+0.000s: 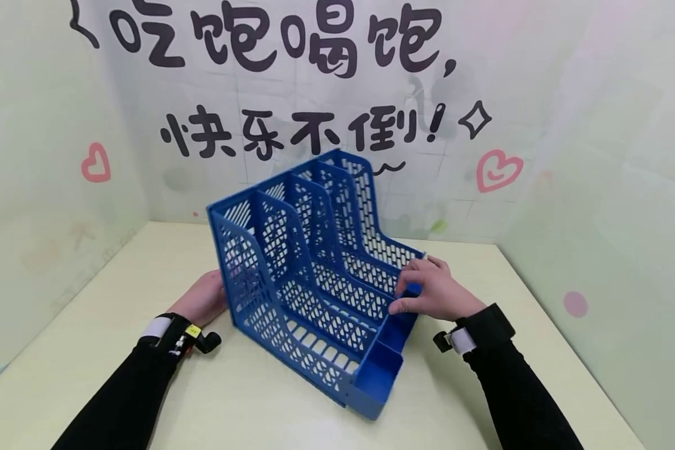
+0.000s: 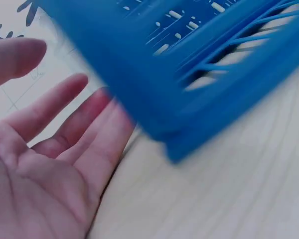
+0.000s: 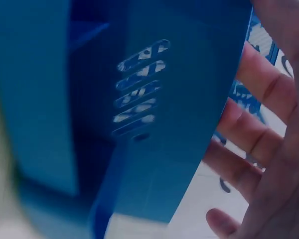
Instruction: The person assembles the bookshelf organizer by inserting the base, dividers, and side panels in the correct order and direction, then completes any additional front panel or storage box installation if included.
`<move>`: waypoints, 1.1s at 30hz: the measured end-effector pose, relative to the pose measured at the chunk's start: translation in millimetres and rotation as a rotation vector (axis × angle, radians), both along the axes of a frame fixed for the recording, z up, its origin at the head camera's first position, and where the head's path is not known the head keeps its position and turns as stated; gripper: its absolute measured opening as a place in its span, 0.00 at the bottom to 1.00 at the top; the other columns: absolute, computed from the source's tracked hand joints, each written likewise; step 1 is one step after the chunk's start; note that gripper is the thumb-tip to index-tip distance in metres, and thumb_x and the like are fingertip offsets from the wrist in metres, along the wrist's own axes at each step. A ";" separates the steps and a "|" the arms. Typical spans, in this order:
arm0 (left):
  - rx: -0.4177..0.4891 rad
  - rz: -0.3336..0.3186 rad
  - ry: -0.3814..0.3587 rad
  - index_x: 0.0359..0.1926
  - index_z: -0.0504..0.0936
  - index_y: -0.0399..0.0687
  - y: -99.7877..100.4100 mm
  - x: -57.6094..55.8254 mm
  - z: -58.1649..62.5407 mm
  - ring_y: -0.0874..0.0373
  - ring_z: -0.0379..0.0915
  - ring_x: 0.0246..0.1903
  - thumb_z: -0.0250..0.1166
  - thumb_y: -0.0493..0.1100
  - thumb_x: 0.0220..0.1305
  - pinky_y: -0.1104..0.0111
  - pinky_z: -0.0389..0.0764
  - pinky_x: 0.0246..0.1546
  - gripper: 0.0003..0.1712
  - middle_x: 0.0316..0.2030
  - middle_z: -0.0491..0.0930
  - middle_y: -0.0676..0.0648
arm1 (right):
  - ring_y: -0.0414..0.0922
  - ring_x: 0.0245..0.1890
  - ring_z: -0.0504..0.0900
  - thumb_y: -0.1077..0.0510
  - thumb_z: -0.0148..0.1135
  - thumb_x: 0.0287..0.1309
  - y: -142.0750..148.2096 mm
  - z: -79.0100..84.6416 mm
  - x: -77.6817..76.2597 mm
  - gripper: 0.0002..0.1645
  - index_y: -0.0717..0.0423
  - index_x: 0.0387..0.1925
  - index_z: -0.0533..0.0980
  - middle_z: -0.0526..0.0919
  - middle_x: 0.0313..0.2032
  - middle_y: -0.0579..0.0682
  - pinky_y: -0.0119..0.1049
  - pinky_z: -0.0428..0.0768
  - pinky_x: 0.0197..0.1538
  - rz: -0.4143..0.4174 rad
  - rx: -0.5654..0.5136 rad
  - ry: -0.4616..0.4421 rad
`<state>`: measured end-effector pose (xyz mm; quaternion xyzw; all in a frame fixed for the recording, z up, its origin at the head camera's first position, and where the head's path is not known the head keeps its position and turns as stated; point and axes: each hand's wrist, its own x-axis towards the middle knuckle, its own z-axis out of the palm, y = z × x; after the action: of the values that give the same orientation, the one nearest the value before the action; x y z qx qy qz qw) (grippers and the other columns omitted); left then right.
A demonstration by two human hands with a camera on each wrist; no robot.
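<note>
A blue plastic file rack point(image 1: 309, 275) with several mesh-walled slots stands at an angle over the table, its front tray point(image 1: 375, 372) tilted towards the lower right. Behind its left rear edge is my left hand point(image 1: 205, 297), partly hidden in the head view. The left wrist view shows that left hand point(image 2: 55, 154) with its fingers extended, fingertips right at the rack's blue edge point(image 2: 134, 94). My right hand point(image 1: 435, 290) grips the front tray section, thumb and fingers over its rim. In the right wrist view, its fingers point(image 3: 254, 134) pass behind a slotted blue wall point(image 3: 189, 99).
The rack is over a pale wooden table point(image 1: 202, 394). A back wall point(image 1: 315, 87) with large dark lettering and side walls enclose the table. Both wrists wear black straps, the left strap point(image 1: 171, 334) bearing a small yellow tag.
</note>
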<state>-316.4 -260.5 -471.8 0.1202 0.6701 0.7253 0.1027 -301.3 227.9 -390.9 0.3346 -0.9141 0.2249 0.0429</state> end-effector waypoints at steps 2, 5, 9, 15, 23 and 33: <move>-0.003 0.005 -0.043 0.65 0.81 0.45 0.2 -0.9 4.6 0.65 0.83 0.53 0.50 0.52 0.90 0.70 0.86 0.57 0.21 0.51 0.86 0.56 | 0.44 0.49 0.79 0.42 0.84 0.56 -0.8 -0.2 4.9 0.16 0.38 0.29 0.81 0.80 0.38 0.39 0.73 0.49 0.81 0.011 -0.001 0.028; -0.016 0.017 -0.061 0.81 0.64 0.30 2.8 -1.1 7.0 0.64 0.82 0.60 0.48 0.54 0.91 0.70 0.85 0.64 0.35 0.67 0.81 0.44 | 0.37 0.39 0.77 0.42 0.84 0.58 -4.8 -2.7 9.2 0.20 0.38 0.24 0.77 0.75 0.30 0.35 0.68 0.56 0.78 0.037 -0.024 0.022; -0.013 0.038 -0.067 0.85 0.50 0.27 5.2 -1.0 7.9 0.54 0.73 0.74 0.46 0.56 0.91 0.68 0.76 0.74 0.42 0.82 0.61 0.31 | 0.34 0.30 0.73 0.41 0.83 0.60 -16.3 -6.1 12.4 0.26 0.40 0.20 0.73 0.72 0.24 0.33 0.43 0.75 0.54 0.061 -0.049 -0.029; 0.010 0.049 -0.079 0.86 0.45 0.26 5.1 0.6 9.7 0.36 0.49 0.86 0.49 0.55 0.90 0.63 0.66 0.79 0.45 0.86 0.49 0.29 | 0.37 0.26 0.70 0.36 0.77 0.65 -36.2 -9.4 18.9 0.30 0.42 0.22 0.69 0.66 0.24 0.37 0.30 0.65 0.31 -0.034 -0.045 -0.079; -0.132 0.055 -0.028 0.85 0.50 0.26 13.0 0.9 11.8 0.36 0.52 0.86 0.48 0.58 0.90 0.68 0.71 0.76 0.44 0.85 0.53 0.28 | 0.40 0.29 0.66 0.35 0.71 0.71 -71.0 -20.7 25.9 0.28 0.46 0.26 0.69 0.66 0.26 0.41 0.39 0.69 0.42 -0.153 -0.058 0.151; -0.141 0.010 0.084 0.89 0.40 0.36 51.9 11.0 27.9 0.34 0.40 0.88 0.39 0.60 0.90 0.39 0.47 0.87 0.44 0.89 0.44 0.32 | 0.54 0.63 0.83 0.49 0.65 0.80 -77.4 -19.3 10.6 0.13 0.54 0.50 0.81 0.87 0.53 0.54 0.63 0.66 0.82 -0.105 -0.340 0.085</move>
<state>-305.5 -208.6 -443.9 0.1397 0.7239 0.6710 0.0791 -290.7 150.5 -410.1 0.2835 -0.8766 0.3590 0.1493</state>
